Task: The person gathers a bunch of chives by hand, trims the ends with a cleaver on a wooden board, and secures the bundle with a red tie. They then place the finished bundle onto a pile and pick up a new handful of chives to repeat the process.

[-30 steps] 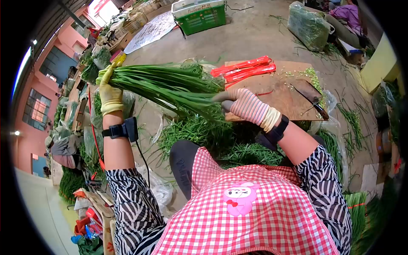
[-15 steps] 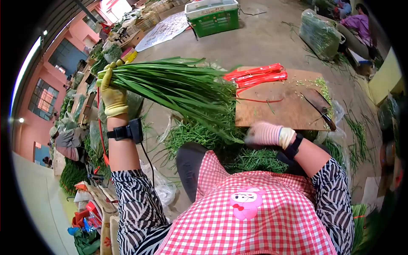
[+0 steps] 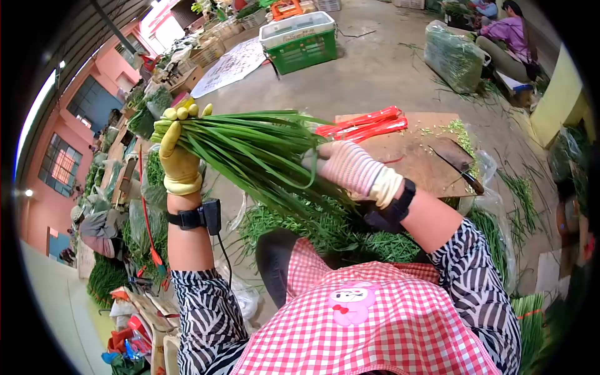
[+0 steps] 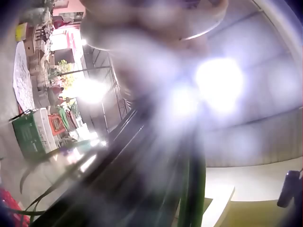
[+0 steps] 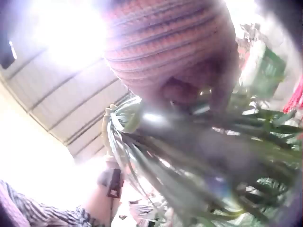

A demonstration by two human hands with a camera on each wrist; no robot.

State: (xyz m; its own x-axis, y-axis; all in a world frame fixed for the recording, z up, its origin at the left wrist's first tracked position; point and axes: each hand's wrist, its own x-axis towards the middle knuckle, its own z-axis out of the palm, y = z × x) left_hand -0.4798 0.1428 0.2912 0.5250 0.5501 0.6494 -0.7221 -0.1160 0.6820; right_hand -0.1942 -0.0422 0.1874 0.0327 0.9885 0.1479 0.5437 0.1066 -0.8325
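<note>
Bunch of greens (image 3: 250, 147) held up in the air over the lap. In the head view it runs from 9 o'clock to 3 o'clock, stalk ends at the 9 o'clock side.

Left hand (image 3: 178, 156), yellow glove: fingers clenched round the stalk ends, fingertips showing above the bunch. Left wrist view is too blurred and glare-struck to add anything about the grip.

Right hand (image 3: 347, 169), pink striped glove, sits on the 3 o'clock part of the bunch. Its fingers are curled down into the leaves and grasp them. The right wrist view, blurred, shows leaves passing under thumb and fingers. Leaf tips trail off toward 5 o'clock below this hand.

Wooden board (image 3: 415, 150) on the floor just past the right hand, at its 2 o'clock. Red ties (image 3: 359, 124) lie along the board's 12 o'clock edge. Knife (image 3: 461, 165) lies on its 3 o'clock side, with chopped green bits near it.

Loose greens (image 3: 281, 219) are piled on the floor at 6 o'clock of the bunch. Green crate (image 3: 299, 40) stands at 12 o'clock, well apart. Bag of greens (image 3: 453, 47) stands at 1 o'clock, with a seated person beside it.
</note>
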